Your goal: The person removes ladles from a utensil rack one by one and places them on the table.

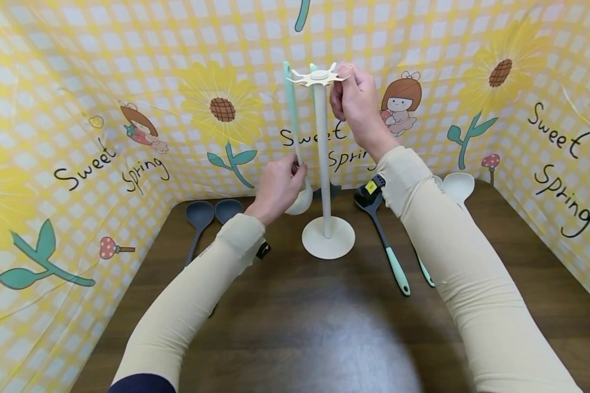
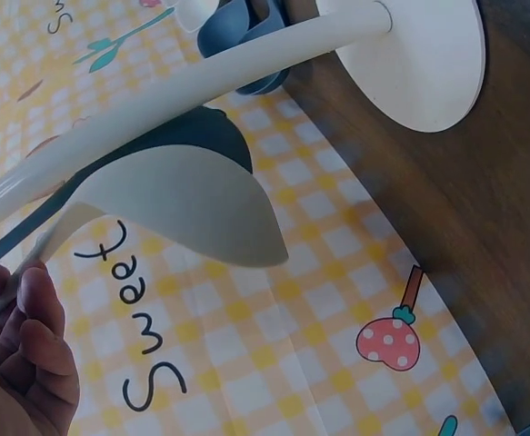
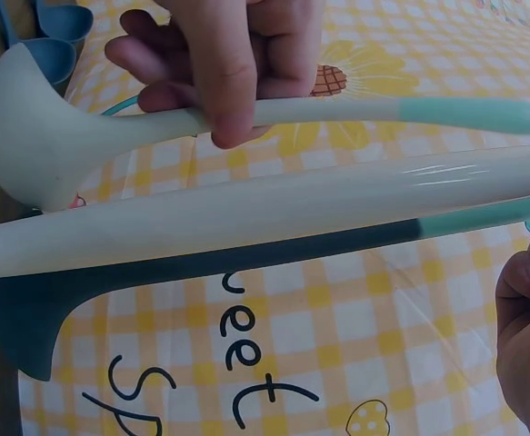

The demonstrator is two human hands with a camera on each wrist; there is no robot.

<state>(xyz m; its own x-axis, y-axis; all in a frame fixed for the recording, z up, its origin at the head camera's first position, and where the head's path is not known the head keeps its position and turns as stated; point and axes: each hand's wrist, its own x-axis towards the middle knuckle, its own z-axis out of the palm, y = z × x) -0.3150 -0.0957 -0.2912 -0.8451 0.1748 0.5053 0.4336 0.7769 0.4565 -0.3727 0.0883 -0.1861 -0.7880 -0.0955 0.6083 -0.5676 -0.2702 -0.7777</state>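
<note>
A white utensil stand (image 1: 323, 158) with a round base rises from the table, topped by a ring of hooks (image 1: 318, 77). My left hand (image 1: 277, 184) pinches the shaft of a white ladle (image 3: 42, 136) with a mint handle, which hangs upright just left of the pole. Its handle top is level with the hooks. My right hand (image 1: 358, 103) grips a hook on the ring's right side with thumb and fingers. Behind the pole hangs a dark utensil (image 3: 28, 327) with a mint handle, largely hidden in the head view.
Two dark spoons (image 1: 199, 214) lie at the table's back left. On the right lie a dark utensil with a mint handle (image 1: 397, 271) and a white spoon (image 1: 459, 188), partly behind my right sleeve. A patterned cloth (image 1: 255, 33) surrounds the wooden table (image 1: 295, 338).
</note>
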